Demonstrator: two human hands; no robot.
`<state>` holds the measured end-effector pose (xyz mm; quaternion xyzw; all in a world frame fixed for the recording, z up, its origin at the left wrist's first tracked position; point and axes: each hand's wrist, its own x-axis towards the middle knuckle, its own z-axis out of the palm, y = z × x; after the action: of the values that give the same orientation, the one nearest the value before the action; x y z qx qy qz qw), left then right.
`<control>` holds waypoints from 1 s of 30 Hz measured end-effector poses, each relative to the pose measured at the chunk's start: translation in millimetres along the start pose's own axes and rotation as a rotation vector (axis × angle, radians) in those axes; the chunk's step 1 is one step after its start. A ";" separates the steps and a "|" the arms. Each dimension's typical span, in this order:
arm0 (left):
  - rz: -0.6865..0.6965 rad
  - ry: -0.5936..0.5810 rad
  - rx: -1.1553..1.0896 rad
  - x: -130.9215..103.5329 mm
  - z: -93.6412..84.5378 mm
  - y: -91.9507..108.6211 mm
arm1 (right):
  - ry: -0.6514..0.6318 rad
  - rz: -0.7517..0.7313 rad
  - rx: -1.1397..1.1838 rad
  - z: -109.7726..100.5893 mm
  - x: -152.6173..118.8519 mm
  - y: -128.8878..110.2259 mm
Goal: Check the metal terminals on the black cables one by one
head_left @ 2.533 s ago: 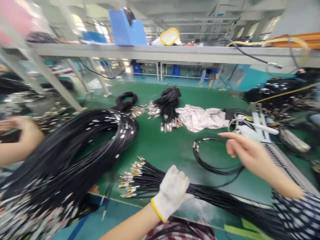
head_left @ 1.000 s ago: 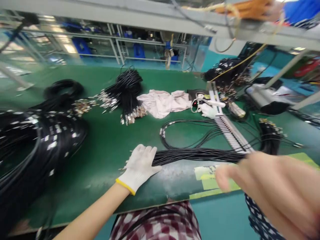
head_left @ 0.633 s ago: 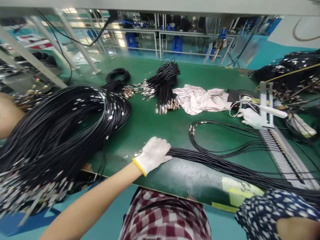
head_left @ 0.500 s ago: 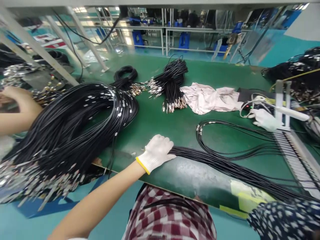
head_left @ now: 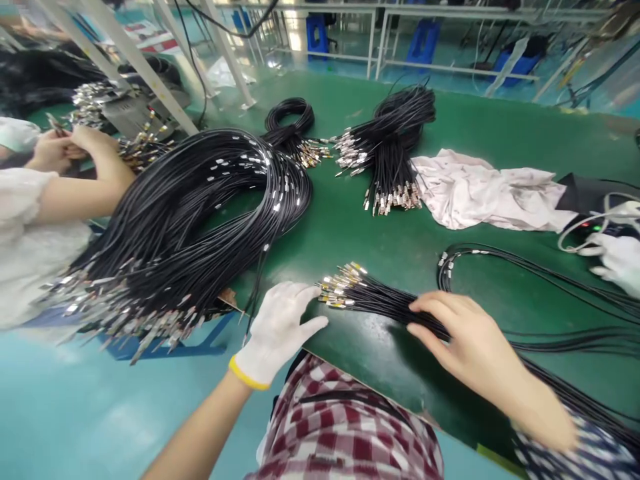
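Hold has just swapped. The left hand (head_left: 283,320), in a white glove, was closing over the tip of the cable bundle (head_left: 387,300) half a second ago; now it is holding nothing, fingers and thumb spreading apart right at the metal ends (head_left: 343,283). Can't tell if the fingertips are touching them.

Right hand (head_left: 467,340), bare, was out of view then; now it is grasping the bundle just behind those ends, thumb on the near side, fingers on the far side, seemingly loosely.

Bundle is lying along the near edge of the desk (head_left: 345,227), ends pointing left, tails running under the right wrist toward the near right corner.

Meaning, my read: ends are showing again instead of hiding under the glove, right hand is doing the holding, left is free to work at the tips.

Around it: big cable pile (head_left: 165,227) is hanging over the near edge, left of the glove. Two smaller bundles, one coiling (head_left: 285,137), one fanning out (head_left: 405,120), are sitting toward the far edge. Cloth (head_left: 480,190) is lying right of those. Looped cables (head_left: 442,270) are resting just beyond the right hand.
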<state>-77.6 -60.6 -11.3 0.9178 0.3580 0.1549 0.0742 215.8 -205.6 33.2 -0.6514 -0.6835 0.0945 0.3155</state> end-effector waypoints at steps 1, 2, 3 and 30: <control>-0.012 0.010 0.004 -4.0 5.7 2.3 | -0.021 -0.007 -0.015 10.1 5.2 0.8; -0.030 0.025 0.005 -6.3 11.1 5.0 | -0.046 -0.023 -0.036 20.8 10.6 0.9; -0.056 0.042 -0.001 -7.0 15.8 7.9 | -0.074 -0.046 -0.057 31.6 16.0 0.2; -0.691 0.088 -0.701 2.8 2.8 43.9 | -0.016 -0.005 0.286 74.2 48.0 -12.6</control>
<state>-46.8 -91.0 -2.4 0.6578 0.5706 0.2707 0.4103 166.4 -140.8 -3.3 -0.5973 -0.6672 0.1956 0.3998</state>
